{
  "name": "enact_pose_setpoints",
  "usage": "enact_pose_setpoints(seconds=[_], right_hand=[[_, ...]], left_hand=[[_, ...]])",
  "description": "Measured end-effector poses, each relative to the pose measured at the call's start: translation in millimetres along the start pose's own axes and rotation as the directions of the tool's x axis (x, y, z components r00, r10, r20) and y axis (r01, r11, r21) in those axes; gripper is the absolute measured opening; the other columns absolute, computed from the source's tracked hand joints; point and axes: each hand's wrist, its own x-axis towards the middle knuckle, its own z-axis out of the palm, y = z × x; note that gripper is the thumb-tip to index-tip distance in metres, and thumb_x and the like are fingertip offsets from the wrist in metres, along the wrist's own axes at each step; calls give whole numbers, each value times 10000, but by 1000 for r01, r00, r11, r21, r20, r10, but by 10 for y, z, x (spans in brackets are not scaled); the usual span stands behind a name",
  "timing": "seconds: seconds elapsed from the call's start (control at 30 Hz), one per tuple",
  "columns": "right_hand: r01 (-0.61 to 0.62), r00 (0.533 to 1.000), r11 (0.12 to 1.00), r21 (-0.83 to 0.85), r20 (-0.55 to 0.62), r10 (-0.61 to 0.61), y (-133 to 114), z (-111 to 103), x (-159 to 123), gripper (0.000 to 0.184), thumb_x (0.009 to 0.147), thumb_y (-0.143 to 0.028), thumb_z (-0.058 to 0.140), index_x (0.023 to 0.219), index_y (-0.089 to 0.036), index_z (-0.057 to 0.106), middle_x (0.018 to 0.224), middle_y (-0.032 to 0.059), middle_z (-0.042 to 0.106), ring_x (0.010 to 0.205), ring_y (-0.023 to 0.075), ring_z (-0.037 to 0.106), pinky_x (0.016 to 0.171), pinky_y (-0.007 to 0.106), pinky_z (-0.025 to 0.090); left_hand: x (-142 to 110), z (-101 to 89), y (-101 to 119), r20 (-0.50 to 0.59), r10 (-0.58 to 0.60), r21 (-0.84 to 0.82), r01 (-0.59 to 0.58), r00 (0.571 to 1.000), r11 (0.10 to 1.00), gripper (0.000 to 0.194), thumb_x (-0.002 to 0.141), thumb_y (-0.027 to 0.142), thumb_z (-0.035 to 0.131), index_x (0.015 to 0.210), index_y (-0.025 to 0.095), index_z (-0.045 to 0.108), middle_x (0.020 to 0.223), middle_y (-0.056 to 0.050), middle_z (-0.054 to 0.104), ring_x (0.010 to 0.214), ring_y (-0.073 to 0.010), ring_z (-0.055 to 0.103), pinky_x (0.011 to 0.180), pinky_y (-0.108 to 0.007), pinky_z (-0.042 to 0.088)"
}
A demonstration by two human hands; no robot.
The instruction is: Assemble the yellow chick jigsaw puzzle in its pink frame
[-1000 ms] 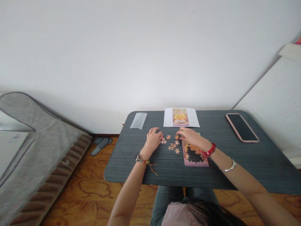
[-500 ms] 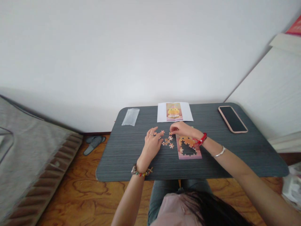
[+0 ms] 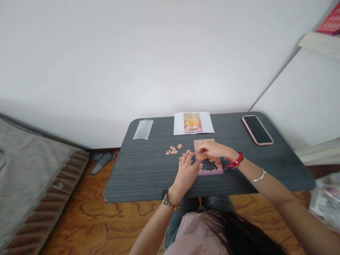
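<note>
My right hand (image 3: pixel 214 150) sits just below the middle of the frame, lying over the upper part of the half-built puzzle (image 3: pixel 208 162), fingers curled together at its left edge; whether they pinch a piece is too small to tell. My left hand (image 3: pixel 186 173) lies just left of the puzzle with the fingers loosely spread, the tips touching its left edge. The puzzle is a pink rectangle lying flat on the dark table (image 3: pixel 148 173), with a dark jagged gap in its lower half where pieces are missing.

Left of my hands, a few loose pieces (image 3: pixel 173 150) lie scattered on the table, apart from the puzzle. Further up the frame, near the table's far edge, a white sheet with the reference picture (image 3: pixel 193 123) lies flat. In the table's upper left corner lies a clear plastic bag (image 3: pixel 143 129), and at its upper right a phone (image 3: pixel 256 129), screen dark. Grey slippers (image 3: pixel 102 161) rest on the wooden floor at the left.
</note>
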Motion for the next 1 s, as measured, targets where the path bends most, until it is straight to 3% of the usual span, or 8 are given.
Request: enact_pose_setpoints(seconds=[0.2, 0.33, 0.5, 0.63, 1.0], right_hand=[[32, 997, 998, -63, -74, -37, -22, 24, -14, 193, 743, -70, 525, 829, -156, 675, 834, 58, 681, 770, 167, 604, 705, 257, 435], [-22, 982, 997, -72, -187, 8, -38, 65, -126, 194, 798, -107, 505, 875, -162, 675, 877, 68, 681, 790, 172, 614, 735, 271, 452], [-50, 951, 993, -111, -308, 13, -26, 266, -339, 189, 814, -143, 537, 957, -172, 657, 1023, 87, 646, 964, 205, 591, 864, 320, 449], [-91, 931, 984, -152, -363, 30, -39, 476, -433, 193, 856, -191, 493, 979, -189, 642, 1063, 84, 611, 970, 201, 586, 862, 331, 468], [-190, 950, 876, -443, -308, 50, -212, 607, -469, 261, 910, -151, 361, 1011, -138, 601, 966, 106, 606, 885, 205, 577, 777, 313, 483]], left_hand=[[18, 40, 24, 13, -23, 49, 22, 1000, 999, 270, 847, 240, 495, 1097, 298, 578, 1293, -89, 412, 1246, -315, 317, 951, -537, 387], [34, 52, 23, 34, -27, 79, 24, 999, 997, 277, 849, 247, 491, 1110, 291, 572, 1312, -98, 400, 1248, -331, 316, 947, -557, 384], [44, 74, 9, 28, -16, 96, 13, 999, 995, 304, 851, 247, 493, 1146, 298, 547, 1313, -89, 400, 1249, -317, 319, 947, -543, 390], [52, 89, 6, 20, -13, 126, 10, 1000, 992, 324, 856, 249, 485, 1173, 305, 528, 1307, -87, 409, 1241, -313, 334, 934, -538, 401], [58, 117, 42, 4, 7, 198, -7, 1000, 980, 345, 849, 236, 489, 1188, 295, 516, 1304, -77, 440, 1234, -333, 350, 929, -542, 410]])
